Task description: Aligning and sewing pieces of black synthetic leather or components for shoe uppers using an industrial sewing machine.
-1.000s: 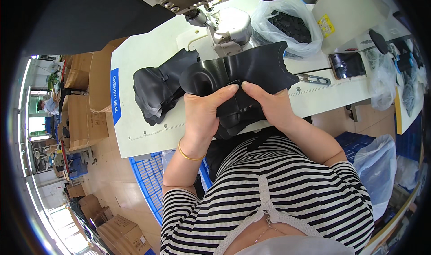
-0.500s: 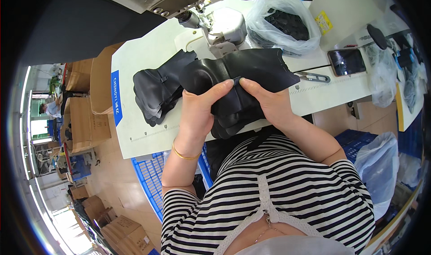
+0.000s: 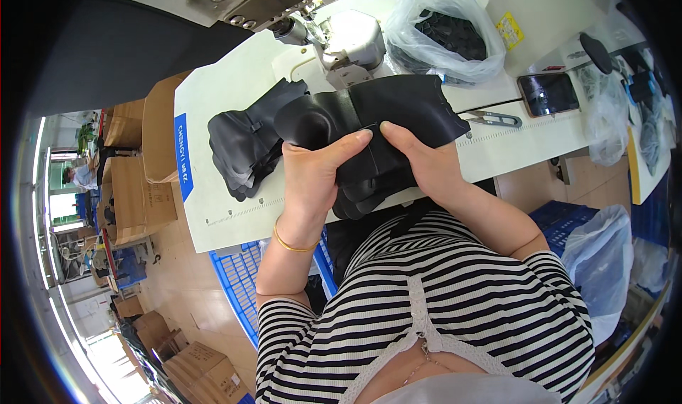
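Note:
Between my two hands I hold a black leather-like piece [image 3: 405,105] with a seam across its middle, above the front edge of the sewing table [image 3: 206,223]. My left hand [image 3: 316,169] grips its left part, the thumb lying beside the seam. On the other side of the seam my right hand [image 3: 430,164] grips it, thumb tip close to the left one. The fingers of both hands are hidden beneath the piece. More black material hangs below my thumbs. To the left lies a stack of similar black pieces [image 3: 245,137].
A sewing machine [image 3: 348,45] stands just beyond the piece. Behind to the right sits a clear plastic bag [image 3: 455,38] of black parts. Thread snips [image 3: 497,119] and a phone [image 3: 548,95] lie at right. A blue basket [image 3: 238,276] is below the table; cardboard boxes [image 3: 145,198] stand left.
My thumbs have come slightly apart, and the seam between them lies flatter and shows more. The piece stays in both hands at nearly the same place.

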`<action>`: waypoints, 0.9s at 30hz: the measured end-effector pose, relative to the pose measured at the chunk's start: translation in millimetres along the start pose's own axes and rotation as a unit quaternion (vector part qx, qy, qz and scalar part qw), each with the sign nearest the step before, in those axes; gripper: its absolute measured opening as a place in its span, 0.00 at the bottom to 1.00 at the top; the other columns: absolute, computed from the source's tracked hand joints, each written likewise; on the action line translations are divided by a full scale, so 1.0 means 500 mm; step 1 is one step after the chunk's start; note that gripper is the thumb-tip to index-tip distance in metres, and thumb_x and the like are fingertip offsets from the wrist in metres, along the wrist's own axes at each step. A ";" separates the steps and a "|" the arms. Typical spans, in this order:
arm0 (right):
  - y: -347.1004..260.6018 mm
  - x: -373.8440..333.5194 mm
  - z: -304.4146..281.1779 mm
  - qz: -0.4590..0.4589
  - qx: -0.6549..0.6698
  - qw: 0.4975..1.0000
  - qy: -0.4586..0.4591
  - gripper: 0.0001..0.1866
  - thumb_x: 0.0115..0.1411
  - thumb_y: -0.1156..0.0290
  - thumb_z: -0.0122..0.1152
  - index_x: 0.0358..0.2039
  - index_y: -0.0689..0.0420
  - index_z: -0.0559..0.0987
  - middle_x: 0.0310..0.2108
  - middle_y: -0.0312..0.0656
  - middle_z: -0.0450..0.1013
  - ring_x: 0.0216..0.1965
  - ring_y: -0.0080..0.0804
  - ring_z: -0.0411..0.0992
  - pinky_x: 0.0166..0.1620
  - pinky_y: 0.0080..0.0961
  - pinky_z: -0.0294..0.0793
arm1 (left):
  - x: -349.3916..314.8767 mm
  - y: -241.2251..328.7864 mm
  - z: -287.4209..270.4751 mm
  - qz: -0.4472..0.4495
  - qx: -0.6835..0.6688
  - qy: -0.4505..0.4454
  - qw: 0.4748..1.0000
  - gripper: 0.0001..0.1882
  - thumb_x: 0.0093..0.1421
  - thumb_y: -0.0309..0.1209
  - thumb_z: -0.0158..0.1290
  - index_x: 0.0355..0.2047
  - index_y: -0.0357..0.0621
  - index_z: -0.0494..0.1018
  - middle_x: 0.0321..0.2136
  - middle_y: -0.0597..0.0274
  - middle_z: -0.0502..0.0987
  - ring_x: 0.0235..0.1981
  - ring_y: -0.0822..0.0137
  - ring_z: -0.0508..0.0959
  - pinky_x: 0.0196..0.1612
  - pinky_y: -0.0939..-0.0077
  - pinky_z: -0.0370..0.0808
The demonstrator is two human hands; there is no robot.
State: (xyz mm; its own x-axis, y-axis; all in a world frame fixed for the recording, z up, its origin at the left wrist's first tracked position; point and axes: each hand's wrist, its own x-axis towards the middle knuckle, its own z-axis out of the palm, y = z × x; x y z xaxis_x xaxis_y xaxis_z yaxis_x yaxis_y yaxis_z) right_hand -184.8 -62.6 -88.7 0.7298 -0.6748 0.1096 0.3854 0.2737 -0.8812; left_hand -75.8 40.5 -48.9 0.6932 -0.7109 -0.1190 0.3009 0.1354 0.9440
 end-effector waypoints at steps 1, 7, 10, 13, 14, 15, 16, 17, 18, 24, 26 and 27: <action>-0.003 0.000 0.002 0.007 -0.015 1.000 0.000 0.12 0.57 0.78 0.59 0.43 0.62 0.75 0.37 0.38 0.74 0.37 0.23 0.73 0.42 0.20 0.75 | 0.001 -0.002 -0.002 -0.001 0.000 0.000 1.000 0.14 0.48 0.13 0.59 0.37 0.32 0.74 0.32 0.56 0.79 0.31 0.69 0.80 0.37 0.77 0.79; 0.000 0.007 0.002 0.015 -0.008 1.000 0.021 0.11 0.57 0.78 0.60 0.41 0.63 0.77 0.37 0.38 0.75 0.36 0.23 0.74 0.42 0.20 0.75 | 0.004 -0.007 0.001 0.022 -0.007 0.008 1.000 0.11 0.53 0.18 0.57 0.37 0.34 0.73 0.33 0.60 0.78 0.32 0.71 0.79 0.37 0.78 0.77; 0.000 0.007 -0.002 0.002 -0.018 1.000 0.009 0.11 0.56 0.79 0.60 0.41 0.63 0.77 0.38 0.38 0.75 0.36 0.22 0.74 0.42 0.19 0.74 | 0.005 -0.005 -0.011 -0.036 -0.083 0.050 0.995 0.10 0.62 0.30 0.49 0.40 0.39 0.75 0.36 0.63 0.79 0.35 0.71 0.79 0.40 0.75 0.77; 0.007 0.006 0.002 -0.019 -0.020 1.000 0.011 0.10 0.56 0.79 0.60 0.40 0.62 0.76 0.35 0.35 0.75 0.34 0.19 0.71 0.39 0.17 0.73 | 0.003 -0.006 -0.013 -0.020 -0.060 0.044 0.997 0.09 0.60 0.29 0.50 0.39 0.39 0.75 0.36 0.62 0.79 0.35 0.71 0.79 0.40 0.76 0.77; 0.006 0.005 0.002 -0.019 -0.019 1.000 0.010 0.10 0.56 0.79 0.60 0.40 0.62 0.76 0.35 0.35 0.75 0.34 0.19 0.71 0.39 0.17 0.73 | 0.003 -0.006 -0.014 -0.020 -0.060 0.044 0.997 0.09 0.60 0.29 0.50 0.39 0.39 0.75 0.36 0.62 0.79 0.35 0.71 0.79 0.40 0.76 0.77; 0.006 0.004 0.001 -0.016 -0.027 0.999 0.010 0.10 0.57 0.79 0.59 0.40 0.62 0.76 0.35 0.36 0.75 0.34 0.19 0.71 0.39 0.17 0.72 | 0.003 -0.006 -0.016 -0.013 -0.050 0.041 0.998 0.09 0.59 0.27 0.51 0.39 0.38 0.75 0.35 0.62 0.79 0.35 0.71 0.79 0.40 0.76 0.77; 0.005 0.004 0.001 -0.013 -0.034 0.999 0.009 0.10 0.57 0.79 0.59 0.40 0.63 0.76 0.35 0.36 0.75 0.34 0.19 0.71 0.39 0.17 0.72 | 0.002 -0.007 -0.017 -0.007 -0.040 0.039 0.998 0.08 0.58 0.25 0.52 0.38 0.38 0.74 0.35 0.61 0.79 0.36 0.71 0.79 0.39 0.76 0.77; 0.004 0.004 0.001 -0.013 -0.035 0.999 0.010 0.10 0.57 0.79 0.59 0.40 0.63 0.76 0.35 0.36 0.75 0.34 0.19 0.71 0.39 0.17 0.72 | 0.003 -0.006 -0.012 -0.007 -0.040 0.038 0.998 0.08 0.58 0.25 0.52 0.38 0.38 0.74 0.35 0.61 0.79 0.36 0.71 0.79 0.39 0.76 0.77; 0.003 0.005 0.001 -0.013 -0.033 0.999 0.007 0.10 0.57 0.78 0.59 0.40 0.62 0.76 0.35 0.36 0.75 0.34 0.19 0.71 0.39 0.17 0.73 | 0.002 -0.004 -0.004 0.008 -0.032 0.030 0.999 0.09 0.55 0.21 0.55 0.37 0.35 0.74 0.33 0.60 0.79 0.33 0.71 0.79 0.38 0.77 0.77; 0.002 0.003 -0.005 0.004 -0.029 1.000 0.001 0.11 0.57 0.78 0.60 0.41 0.63 0.77 0.37 0.38 0.75 0.37 0.23 0.73 0.42 0.20 0.74 | 0.002 -0.005 0.003 0.034 0.028 -0.002 0.999 0.12 0.48 0.14 0.58 0.36 0.31 0.75 0.32 0.57 0.79 0.30 0.71 0.79 0.36 0.78 0.78; 0.002 0.002 -0.005 0.002 -0.032 0.999 -0.002 0.11 0.57 0.78 0.59 0.42 0.63 0.77 0.37 0.38 0.75 0.37 0.23 0.73 0.42 0.20 0.74 | 0.001 -0.005 0.003 0.039 0.037 0.001 0.999 0.13 0.48 0.14 0.59 0.36 0.31 0.75 0.31 0.56 0.79 0.30 0.71 0.79 0.36 0.78 0.78; 0.003 0.002 -0.005 0.007 -0.029 1.000 -0.003 0.11 0.57 0.78 0.59 0.42 0.63 0.76 0.38 0.38 0.75 0.37 0.23 0.73 0.42 0.20 0.74 | -0.001 -0.006 0.007 0.046 0.041 0.010 0.998 0.12 0.48 0.15 0.59 0.36 0.31 0.75 0.32 0.57 0.79 0.30 0.72 0.79 0.36 0.78 0.78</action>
State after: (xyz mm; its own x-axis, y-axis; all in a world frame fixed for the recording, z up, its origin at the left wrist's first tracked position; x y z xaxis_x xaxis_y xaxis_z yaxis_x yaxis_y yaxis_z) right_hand -185.0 -64.6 -90.9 0.7386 -0.6668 0.0992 0.3411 0.2428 -0.9081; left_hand -79.2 38.3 -50.5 0.7288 -0.6838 -0.0358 0.1816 0.1426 0.9730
